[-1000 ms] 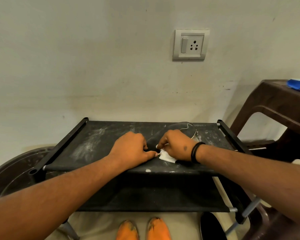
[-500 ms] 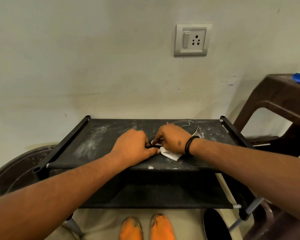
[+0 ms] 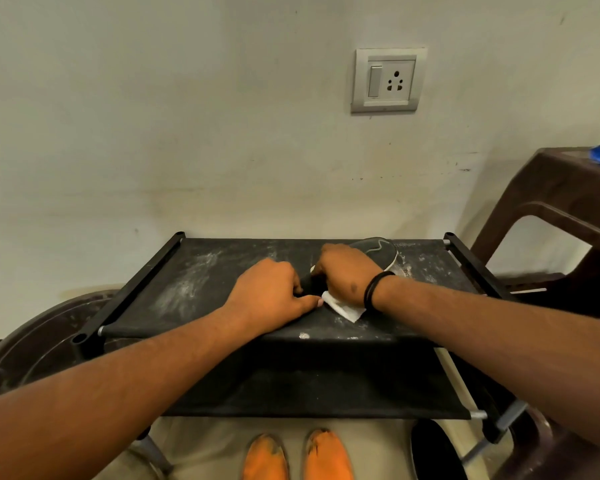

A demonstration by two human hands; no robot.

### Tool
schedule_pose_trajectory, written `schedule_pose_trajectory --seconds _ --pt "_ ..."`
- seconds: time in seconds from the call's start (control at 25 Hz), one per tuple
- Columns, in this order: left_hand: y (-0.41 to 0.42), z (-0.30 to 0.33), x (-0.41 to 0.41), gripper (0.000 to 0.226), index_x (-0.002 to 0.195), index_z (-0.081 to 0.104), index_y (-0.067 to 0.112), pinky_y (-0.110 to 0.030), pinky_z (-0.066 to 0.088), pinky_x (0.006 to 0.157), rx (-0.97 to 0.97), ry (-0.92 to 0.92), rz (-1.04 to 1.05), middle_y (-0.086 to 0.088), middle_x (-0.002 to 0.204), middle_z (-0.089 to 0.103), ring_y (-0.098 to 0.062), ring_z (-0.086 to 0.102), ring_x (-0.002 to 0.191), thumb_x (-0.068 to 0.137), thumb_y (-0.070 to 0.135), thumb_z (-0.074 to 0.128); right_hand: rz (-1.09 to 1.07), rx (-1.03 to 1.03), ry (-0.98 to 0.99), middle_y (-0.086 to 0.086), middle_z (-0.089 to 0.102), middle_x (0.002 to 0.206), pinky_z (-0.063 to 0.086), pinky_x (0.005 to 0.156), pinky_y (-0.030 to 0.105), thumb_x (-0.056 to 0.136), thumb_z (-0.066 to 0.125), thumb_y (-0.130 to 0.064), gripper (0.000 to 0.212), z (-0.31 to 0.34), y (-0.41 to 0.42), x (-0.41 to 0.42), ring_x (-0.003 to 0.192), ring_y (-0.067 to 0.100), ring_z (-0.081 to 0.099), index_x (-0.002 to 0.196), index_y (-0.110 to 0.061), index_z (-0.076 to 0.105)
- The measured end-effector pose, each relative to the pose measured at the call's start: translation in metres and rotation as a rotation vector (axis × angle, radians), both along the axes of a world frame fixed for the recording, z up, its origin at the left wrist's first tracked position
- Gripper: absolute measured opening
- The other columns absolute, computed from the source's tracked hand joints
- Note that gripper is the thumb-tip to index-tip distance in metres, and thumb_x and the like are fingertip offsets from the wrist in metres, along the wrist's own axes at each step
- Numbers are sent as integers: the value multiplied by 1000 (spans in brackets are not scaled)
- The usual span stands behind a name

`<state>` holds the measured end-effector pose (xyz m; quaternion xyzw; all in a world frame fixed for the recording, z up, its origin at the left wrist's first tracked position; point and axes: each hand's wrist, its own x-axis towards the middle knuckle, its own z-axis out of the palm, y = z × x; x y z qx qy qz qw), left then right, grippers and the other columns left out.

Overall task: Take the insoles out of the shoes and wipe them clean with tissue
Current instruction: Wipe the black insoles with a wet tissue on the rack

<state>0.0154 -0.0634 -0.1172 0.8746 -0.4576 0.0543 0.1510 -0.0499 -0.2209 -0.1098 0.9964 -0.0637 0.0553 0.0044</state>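
A dark insole (image 3: 378, 252) lies on the top shelf of a black fabric shoe rack (image 3: 201, 285), its far end with a pale rim showing beyond my right hand. My right hand (image 3: 347, 275) has its fingers curled over a white tissue (image 3: 343, 306) and presses it onto the insole. My left hand (image 3: 271, 294) rests on the near end of the insole with fingers bent, holding it down. Most of the insole is hidden under both hands.
The rack's top is dusted with white marks. A lower shelf (image 3: 309, 393) sits beneath. On the floor stand orange shoes (image 3: 298, 455) and a black shoe (image 3: 433, 452). A brown plastic table (image 3: 551, 202) stands at right, a round dark tub (image 3: 32, 344) at left. A wall socket (image 3: 388, 79) is above.
My right hand with the tissue has slid away from me along the insole, toward its far end. My left hand has stayed on the near end.
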Motion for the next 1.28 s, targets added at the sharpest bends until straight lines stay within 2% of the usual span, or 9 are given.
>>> schedule_pose_trajectory --seconds 0.12,0.28,0.4,0.56,0.72,0.92,1.08,1.16,1.28 --pt "1 2 1 47 61 67 19 -29 40 46 18 7 5 1 50 56 -12 50 46 81 61 67 101 49 30 -1 49 94 40 67 34 90 65 -23 15 -4 11 -5 88 25 58 103 -21 72" --pt "2 5 -4 48 53 49 29 -23 30 48 14 3 7 10 46 42 -7 41 47 83 61 69 -27 98 17 6 66 116 44 76 29 95 55 -13 37 4 -21 -9 100 26 63 127 -25 66" --pt "1 4 -3 41 62 63 26 -24 34 49 7 21 2 10 48 47 -7 46 48 82 61 69 127 141 55 5 67 110 49 80 33 96 53 -12 34 -5 -10 -23 100 23 62 125 -24 68" --pt "1 3 -2 40 87 77 23 -25 46 57 -7 24 10 13 57 54 -5 51 56 81 62 69 -52 -102 69 5 53 116 44 84 37 95 54 -23 37 3 -37 -26 108 28 54 129 -34 61" --pt "0 2 -2 41 83 77 24 -24 47 55 -13 13 15 13 55 54 -5 52 54 79 64 69 104 4 110 3 50 106 48 83 37 97 51 -20 32 -4 -21 -34 97 23 53 123 -31 67" --pt "-1 9 -6 37 85 74 26 -31 57 70 1 5 53 10 74 69 -8 63 73 73 61 70 -71 34 5 2 55 109 46 82 31 95 51 -11 34 22 -61 -44 101 23 56 119 -27 70" --pt "-12 8 -9 51 107 70 29 -33 55 84 -65 28 -5 11 103 71 -13 64 100 72 66 69 -109 414 -246 -6 62 105 47 88 25 95 50 -3 35 44 -80 -62 95 10 58 116 -20 71" --pt "-21 8 -13 68 127 64 27 -34 52 94 -71 83 -58 7 123 67 -15 61 114 74 68 71 -145 642 -305 0 69 102 52 80 21 93 53 1 32 51 -88 -70 90 9 63 111 -17 73" --pt "-28 9 -14 67 134 61 25 -31 49 98 -55 143 -86 5 130 65 -14 60 119 77 57 77 -202 936 -318 10 71 101 58 65 26 93 54 5 29 63 -93 -83 84 20 66 107 -12 74"
